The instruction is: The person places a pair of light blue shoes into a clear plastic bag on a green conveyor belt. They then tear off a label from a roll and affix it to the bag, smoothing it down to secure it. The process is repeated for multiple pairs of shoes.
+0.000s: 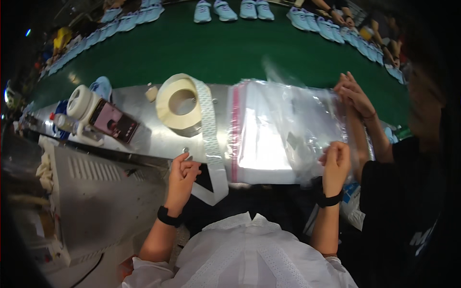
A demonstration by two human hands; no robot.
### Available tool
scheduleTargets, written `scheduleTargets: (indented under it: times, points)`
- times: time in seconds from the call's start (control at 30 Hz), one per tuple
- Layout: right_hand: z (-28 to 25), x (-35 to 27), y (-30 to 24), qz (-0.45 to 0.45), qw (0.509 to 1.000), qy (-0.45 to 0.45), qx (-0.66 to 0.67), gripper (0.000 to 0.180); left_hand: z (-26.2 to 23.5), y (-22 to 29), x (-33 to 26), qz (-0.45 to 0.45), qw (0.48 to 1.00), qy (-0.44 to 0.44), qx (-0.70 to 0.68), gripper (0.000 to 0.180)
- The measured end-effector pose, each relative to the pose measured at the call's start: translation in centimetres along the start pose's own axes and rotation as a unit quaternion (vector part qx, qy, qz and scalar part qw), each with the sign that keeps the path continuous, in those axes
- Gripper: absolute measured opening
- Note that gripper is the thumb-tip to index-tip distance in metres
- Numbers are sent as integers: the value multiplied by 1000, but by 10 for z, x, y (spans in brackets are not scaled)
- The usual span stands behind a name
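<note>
My left hand (pixel 181 180) is closed with curled fingers, just left of the hanging end of a label strip (pixel 210 134). Whatever its fingertips may hold is too small to make out. The strip comes off a large cream label roll (pixel 178 103) on the metal table. To the right lies a stack of clear plastic bags (pixel 269 134) with a pink band along its left side. Over the stack's lower right edge, my right hand (pixel 336 163) has its fingers curled together. Loose film lies beside them, and I cannot see what they grip.
At the right, a co-worker's hands (pixel 354 95) reach to the bags' far corner. A phone (pixel 114 121) leans against a white-lidded bottle (pixel 81 103) at the left. Beyond the metal table (pixel 139 108), a green belt (pixel 192 48) carries light-blue shoes (pixel 224 10). A grey metal cabinet (pixel 101 206) stands lower left.
</note>
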State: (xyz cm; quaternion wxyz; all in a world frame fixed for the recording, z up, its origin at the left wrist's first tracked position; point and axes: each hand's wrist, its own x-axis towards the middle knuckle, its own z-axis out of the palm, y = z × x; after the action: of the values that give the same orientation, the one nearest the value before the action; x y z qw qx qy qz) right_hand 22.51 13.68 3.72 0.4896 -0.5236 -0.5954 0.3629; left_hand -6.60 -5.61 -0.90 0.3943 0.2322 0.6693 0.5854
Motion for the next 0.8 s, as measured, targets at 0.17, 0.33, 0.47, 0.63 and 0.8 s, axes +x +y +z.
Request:
scheduleTargets:
  times: [0.17,0.33,0.47,0.63,0.8]
  points:
    - [-66,-17,48,-72,823,118,-552,29,10,-19,2,-12,998,-67,12,18]
    - [-33,-71,1,-116,902,95,-405,46,16,-8,-2,-84,990,-104,48,13]
    - [37,-89,-40,-167,949,-240,-120,17,14,1,-7,-150,973,-131,-121,14]
    - [121,-80,-20,208,857,-444,158,20,22,26,4,-128,954,-258,-84,14]
    - [132,-54,-25,315,808,-364,339,17,20,42,50,-76,971,-194,-116,28]
